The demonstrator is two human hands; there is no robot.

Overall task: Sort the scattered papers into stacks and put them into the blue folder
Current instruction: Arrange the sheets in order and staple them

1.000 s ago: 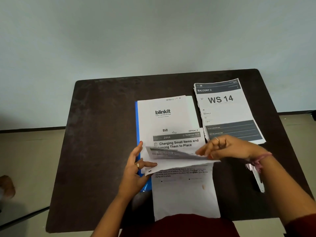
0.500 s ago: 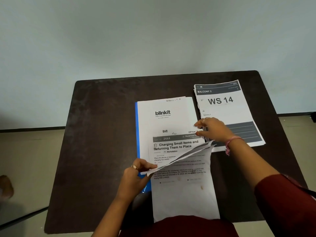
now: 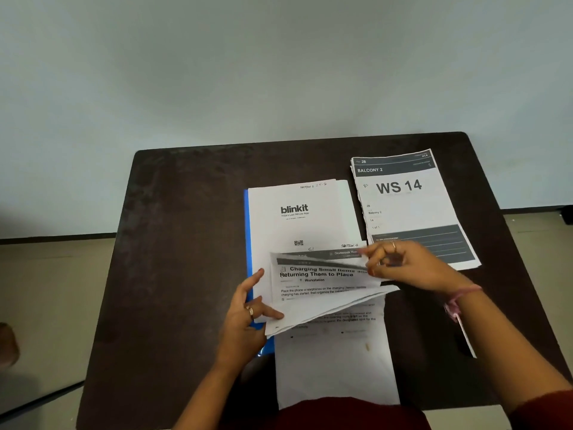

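Observation:
A blue folder point(image 3: 246, 231) lies at the table's middle, only its left edge showing under a white "blinkit" stack point(image 3: 297, 218). In front of it lies a stack headed "Charging Small Items" point(image 3: 335, 367), reaching the near edge. My left hand point(image 3: 245, 318) pinches the lower left corner of several raised sheets point(image 3: 322, 293) from that stack. My right hand point(image 3: 412, 268) grips the top right corner of the uppermost raised sheet. A "WS 14" stack point(image 3: 403, 206) sits at the back right, its near corner behind my right hand.
The dark brown table point(image 3: 186, 243) stands against a pale wall, with bare surface on its left half. A narrow white object point(image 3: 466, 339) lies near the right edge under my right forearm. Floor shows on both sides.
My right hand moved away to the WS 14 stack, then came back and took the top corner of a raised sheet. My left hand kept hold of the lifted sheets.

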